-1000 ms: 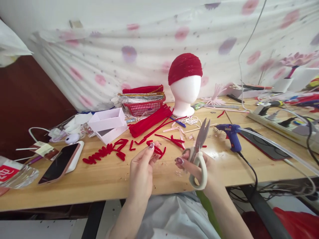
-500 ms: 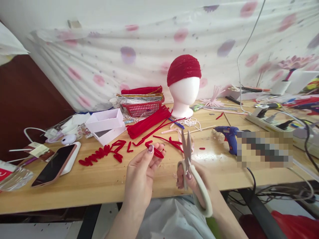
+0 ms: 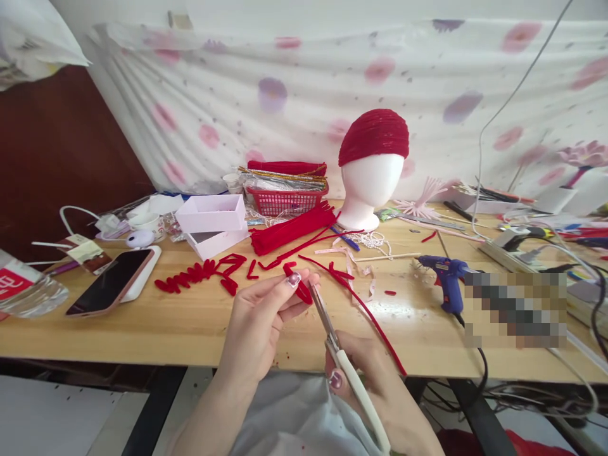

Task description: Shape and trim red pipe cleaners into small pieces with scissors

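Observation:
My left hand is closed, pinching a short bent red pipe cleaner between thumb and fingers. My right hand grips a pair of scissors with pale handles. Their blades lie close together, tips right at the red piece in my left fingers; whether they touch it I cannot tell. Bent red pipe-cleaner pieces lie in a row left of my left hand. A long red pipe cleaner stretches over the table just beyond my right hand. Behind lies a thick bundle of red pipe cleaners.
A white foam head wears a red wrapped cap. A red basket and white boxes stand at the back. The blue glue gun lies right, a phone left. Cables hang off the right side.
The scissors have closed and swung left, bringing their tips to the red piece in my left hand. The view has shifted, so table objects on the right appear farther right.

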The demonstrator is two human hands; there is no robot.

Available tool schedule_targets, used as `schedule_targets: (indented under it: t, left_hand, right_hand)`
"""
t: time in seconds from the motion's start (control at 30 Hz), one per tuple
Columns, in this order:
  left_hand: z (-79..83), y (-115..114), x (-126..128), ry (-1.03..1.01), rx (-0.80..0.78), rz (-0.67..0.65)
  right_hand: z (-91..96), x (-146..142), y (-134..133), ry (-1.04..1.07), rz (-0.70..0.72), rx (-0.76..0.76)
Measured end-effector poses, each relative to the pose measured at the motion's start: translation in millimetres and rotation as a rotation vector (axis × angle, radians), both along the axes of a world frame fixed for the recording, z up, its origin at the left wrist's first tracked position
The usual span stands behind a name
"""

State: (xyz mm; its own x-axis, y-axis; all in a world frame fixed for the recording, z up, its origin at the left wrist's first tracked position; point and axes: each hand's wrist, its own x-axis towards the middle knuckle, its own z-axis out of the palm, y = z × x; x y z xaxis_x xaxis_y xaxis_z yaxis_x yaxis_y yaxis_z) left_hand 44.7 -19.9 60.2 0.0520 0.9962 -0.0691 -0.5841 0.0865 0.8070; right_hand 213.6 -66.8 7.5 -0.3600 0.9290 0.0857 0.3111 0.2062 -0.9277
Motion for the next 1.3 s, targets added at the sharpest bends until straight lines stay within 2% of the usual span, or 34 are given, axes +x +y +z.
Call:
schedule_targets:
  t: [0.37, 0.7, 1.3]
  left_hand:
    - [-9.1, 2, -7, -0.041, 0.058, -0.055]
    - [-13.5, 2, -6, -0.037, 0.055, -0.026]
    - [-11.1, -1, -7, 0.023, 0.029, 0.002]
  right_hand:
    - [-5.0, 3, -4, -0.145, -0.062, -0.043]
    - [-5.3, 4, -4, -0.277, -0.118, 0.032]
    - [-1.9, 0, -3, -0.193, -0.128, 0.020]
